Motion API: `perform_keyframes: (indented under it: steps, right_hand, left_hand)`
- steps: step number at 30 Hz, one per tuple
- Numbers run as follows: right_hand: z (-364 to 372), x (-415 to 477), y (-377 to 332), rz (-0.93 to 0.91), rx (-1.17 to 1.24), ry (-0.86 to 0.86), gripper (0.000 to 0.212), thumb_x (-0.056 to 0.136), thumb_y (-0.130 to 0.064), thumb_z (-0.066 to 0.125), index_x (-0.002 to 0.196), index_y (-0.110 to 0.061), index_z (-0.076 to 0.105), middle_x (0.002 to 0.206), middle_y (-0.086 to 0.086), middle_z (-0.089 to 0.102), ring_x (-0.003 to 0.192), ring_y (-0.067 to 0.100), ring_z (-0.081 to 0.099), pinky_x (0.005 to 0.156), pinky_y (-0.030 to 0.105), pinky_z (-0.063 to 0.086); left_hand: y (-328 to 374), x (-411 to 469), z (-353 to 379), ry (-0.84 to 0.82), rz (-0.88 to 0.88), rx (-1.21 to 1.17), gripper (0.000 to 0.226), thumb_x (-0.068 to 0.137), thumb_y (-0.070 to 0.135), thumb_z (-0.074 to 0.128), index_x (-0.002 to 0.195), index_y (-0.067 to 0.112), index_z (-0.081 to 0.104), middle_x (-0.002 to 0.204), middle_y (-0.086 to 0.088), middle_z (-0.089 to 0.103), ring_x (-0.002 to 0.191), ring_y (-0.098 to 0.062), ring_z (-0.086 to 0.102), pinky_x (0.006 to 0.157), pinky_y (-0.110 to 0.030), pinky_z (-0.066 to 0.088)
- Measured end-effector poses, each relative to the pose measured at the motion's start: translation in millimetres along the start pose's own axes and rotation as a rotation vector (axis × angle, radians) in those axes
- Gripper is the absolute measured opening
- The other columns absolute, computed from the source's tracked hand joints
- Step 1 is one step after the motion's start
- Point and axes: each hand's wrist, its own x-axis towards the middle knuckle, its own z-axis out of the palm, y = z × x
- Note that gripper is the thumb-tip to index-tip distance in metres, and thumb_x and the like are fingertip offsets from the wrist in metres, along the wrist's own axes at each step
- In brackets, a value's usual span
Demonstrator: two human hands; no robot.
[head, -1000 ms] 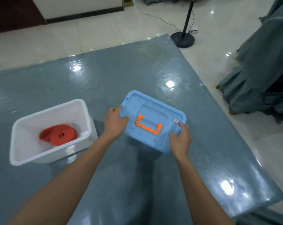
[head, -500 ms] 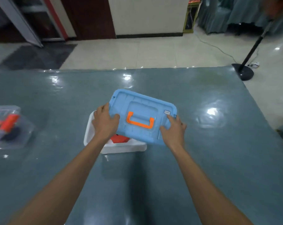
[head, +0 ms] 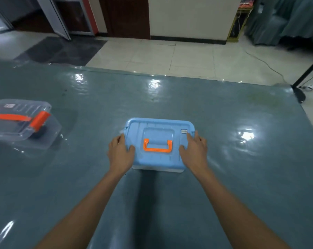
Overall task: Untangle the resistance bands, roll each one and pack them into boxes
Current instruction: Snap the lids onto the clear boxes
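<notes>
Fingers (head: 120,140) of the left hand (head: 120,151) are curled round the left edge of the blue lid (head: 159,135), thumb laid on top; the right edge is gripped likewise by the right hand (head: 193,150). The lid is seated on the white box (head: 157,170) at the middle of the table (head: 233,177), well apart from a clear box (head: 20,123) at the left.

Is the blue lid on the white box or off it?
On: the blue lid covers the white box, only its lower edge showing. Latched or not, cannot tell.

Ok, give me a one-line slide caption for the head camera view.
Left hand and right hand hold the blue lid on the white box; clear box at left.
</notes>
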Motion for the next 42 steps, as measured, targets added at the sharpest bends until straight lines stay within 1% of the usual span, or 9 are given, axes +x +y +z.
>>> perform_keyframes:
  steps: [4, 10, 15, 24, 28, 32, 38, 40, 42]
  right_hand:
    - [3, -2, 0, -0.003, 0.007, 0.020, 0.060, 0.095, -0.031, 0.052, 0.151, -0.015, 0.037, 0.159, 0.014, 0.027, 0.131, 0.036, 0.032, 0.114, 0.042, 0.027]
    - [13, 2, 0, 0.031, 0.076, -0.011, 0.057, 0.098, -0.028, 0.050, 0.151, -0.011, 0.036, 0.163, 0.016, 0.020, 0.139, 0.038, 0.027, 0.118, 0.042, 0.023]
    - [12, 10, -2, 0.057, 0.091, -0.029, 0.056, 0.099, -0.027, 0.048, 0.151, -0.011, 0.035, 0.163, 0.015, 0.018, 0.141, 0.038, 0.024, 0.118, 0.041, 0.024]
    - [18, -9, 4, 0.057, 0.235, 0.000, 0.057, 0.102, -0.029, 0.046, 0.155, -0.017, 0.029, 0.167, 0.006, 0.008, 0.141, 0.034, 0.025, 0.116, 0.039, 0.027]
    - [18, -11, 4, 0.088, 0.375, 0.004, 0.059, 0.101, -0.028, 0.050, 0.156, -0.021, 0.029, 0.167, 0.003, 0.010, 0.147, 0.027, 0.026, 0.117, 0.037, 0.027]
    - [16, -14, 1, 0.167, 0.532, 0.042, 0.059, 0.098, -0.022, 0.058, 0.153, -0.022, 0.037, 0.162, 0.003, 0.028, 0.146, 0.021, 0.031, 0.118, 0.033, 0.027]
    - [22, -28, -8, 0.172, 0.530, 0.006, 0.060, 0.098, -0.022, 0.057, 0.154, -0.020, 0.034, 0.165, 0.005, 0.017, 0.149, 0.025, 0.023, 0.120, 0.036, 0.023]
    - [21, -27, -7, 0.090, 0.319, 0.002, 0.060, 0.098, -0.024, 0.055, 0.154, -0.020, 0.033, 0.167, 0.007, 0.005, 0.149, 0.029, 0.019, 0.119, 0.039, 0.023]
    - [21, -23, -8, -0.049, 0.022, 0.090, 0.059, 0.096, -0.024, 0.055, 0.152, -0.020, 0.036, 0.167, 0.010, 0.002, 0.151, 0.031, 0.014, 0.119, 0.045, 0.022]
  left_hand:
    - [-1, 7, 4, -0.044, 0.003, -0.106, 0.056, 0.092, 0.023, 0.059, 0.143, 0.008, 0.043, 0.144, -0.014, 0.041, 0.130, -0.035, 0.044, 0.109, -0.049, 0.040]
    - [-2, 15, 10, -0.028, -0.002, -0.148, 0.043, 0.095, 0.026, 0.056, 0.134, 0.009, 0.048, 0.139, -0.010, 0.044, 0.118, -0.031, 0.054, 0.098, -0.039, 0.044]
    - [-2, 25, 12, -0.042, -0.003, -0.069, 0.044, 0.098, 0.033, 0.050, 0.136, 0.013, 0.044, 0.146, -0.007, 0.042, 0.120, -0.031, 0.055, 0.102, -0.049, 0.044]
    - [-11, 20, 19, -0.029, -0.023, -0.216, 0.062, 0.100, 0.028, 0.055, 0.155, 0.012, 0.032, 0.147, -0.013, 0.045, 0.132, -0.031, 0.048, 0.110, -0.039, 0.037]
    - [-14, 23, 19, -0.030, -0.092, -0.388, 0.051, 0.094, 0.029, 0.057, 0.144, 0.026, 0.049, 0.129, -0.002, 0.063, 0.115, -0.023, 0.061, 0.104, -0.041, 0.047]
    - [-7, 29, 13, -0.007, -0.211, -0.542, 0.032, 0.093, 0.020, 0.054, 0.122, 0.025, 0.066, 0.107, 0.002, 0.071, 0.098, -0.022, 0.067, 0.089, -0.041, 0.055]
    - [-11, 49, 5, -0.013, -0.147, -0.458, 0.033, 0.091, 0.013, 0.059, 0.122, 0.020, 0.068, 0.109, -0.001, 0.071, 0.101, -0.023, 0.066, 0.086, -0.031, 0.049]
    - [-14, 52, 4, -0.014, -0.012, -0.217, 0.039, 0.090, 0.014, 0.060, 0.128, 0.018, 0.064, 0.122, -0.006, 0.067, 0.113, -0.030, 0.061, 0.096, -0.042, 0.050]
    - [-11, 47, 7, 0.034, 0.238, 0.132, 0.050, 0.089, 0.018, 0.065, 0.138, 0.017, 0.056, 0.141, -0.010, 0.053, 0.129, -0.034, 0.049, 0.102, -0.050, 0.044]
